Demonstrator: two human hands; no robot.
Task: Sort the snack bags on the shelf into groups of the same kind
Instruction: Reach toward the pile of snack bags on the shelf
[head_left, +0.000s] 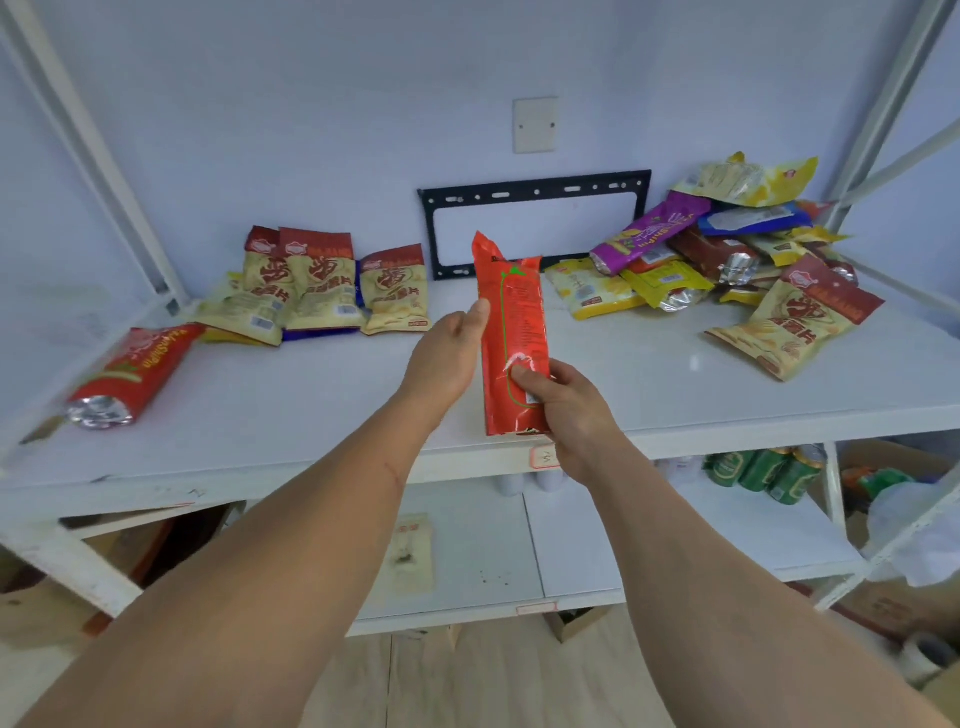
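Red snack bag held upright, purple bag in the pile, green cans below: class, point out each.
red snack bag (514, 317), head view, middle of its back
purple bag (649, 236), head view, printed front
green cans (763, 470), head view, middle can's side
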